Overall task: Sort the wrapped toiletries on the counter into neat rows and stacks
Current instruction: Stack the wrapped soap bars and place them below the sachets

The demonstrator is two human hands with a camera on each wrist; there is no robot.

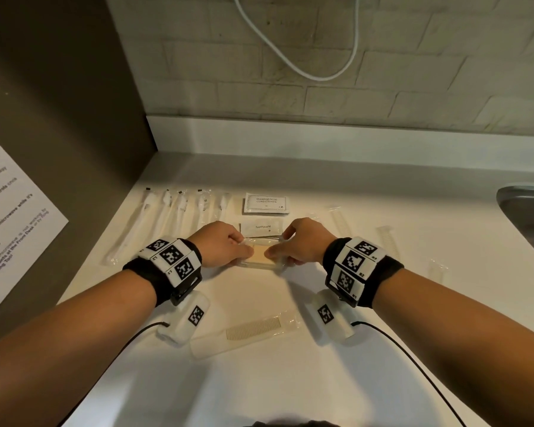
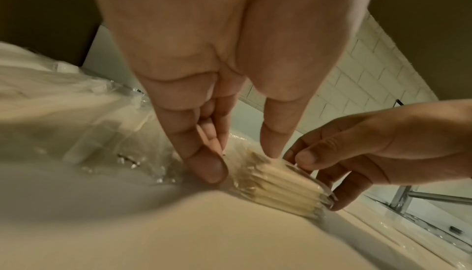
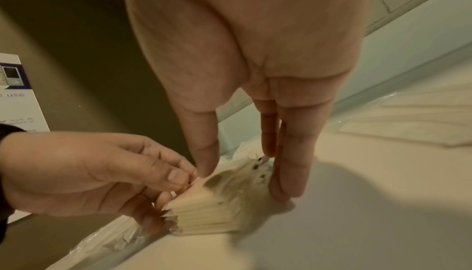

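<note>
A small stack of flat cream packets in clear wrappers [image 1: 261,257] sits mid-counter, just in front of the toothpaste sachets [image 1: 261,227]. My left hand [image 1: 244,251] pinches its left end between thumb and fingers [image 2: 209,171]. On the opposite end my right hand [image 1: 278,251] pinches the same way, thumb [image 3: 204,165] on one side and fingers on the other. The wrist views show the stack [image 2: 283,183] [image 3: 217,211] as several thin layers with their edges slightly fanned. Behind lie shampoo sachets [image 1: 265,203]; a row of wrapped toothbrushes [image 1: 173,220] lies at the left.
A wrapped comb [image 1: 244,334] lies near me between my wrists. More wrapped combs [image 1: 339,220] [image 1: 389,241] and a small wrapper [image 1: 438,269] are scattered to the right. A steel sink [image 1: 527,217] is at the far right. A dark panel with a paper notice [image 1: 13,217] bounds the left.
</note>
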